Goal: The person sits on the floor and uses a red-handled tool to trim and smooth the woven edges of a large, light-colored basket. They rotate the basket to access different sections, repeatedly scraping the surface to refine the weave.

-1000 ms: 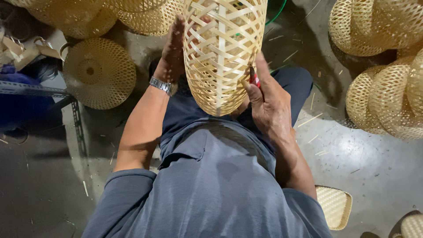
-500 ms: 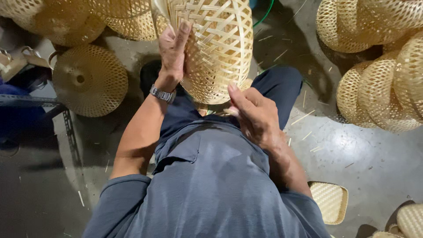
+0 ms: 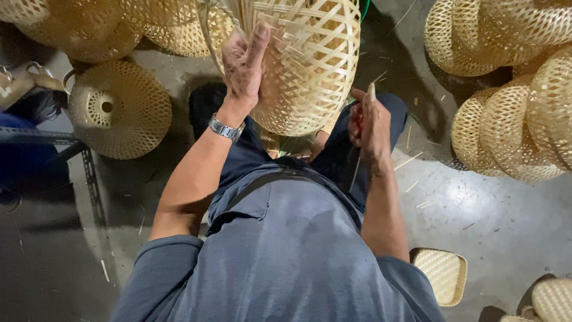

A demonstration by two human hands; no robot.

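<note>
I hold a tall woven bamboo basket in front of me, above my lap. My left hand, with a metal wristwatch on its wrist, grips the basket's left side, fingers pressed on the weave. My right hand is just beside the basket's lower right edge, apart from it. It is closed around a red-handled tool whose thin blade points down along my leg. The basket's top runs out of view.
A round woven shade lies on the floor at left. More woven shades are piled at top left and right. A flat square woven tray sits at lower right. Bamboo slivers litter the grey floor.
My right hand has come off the basket's underside and moved right, lifting the red-handled tool. My left hand has slid further up the basket's side.
</note>
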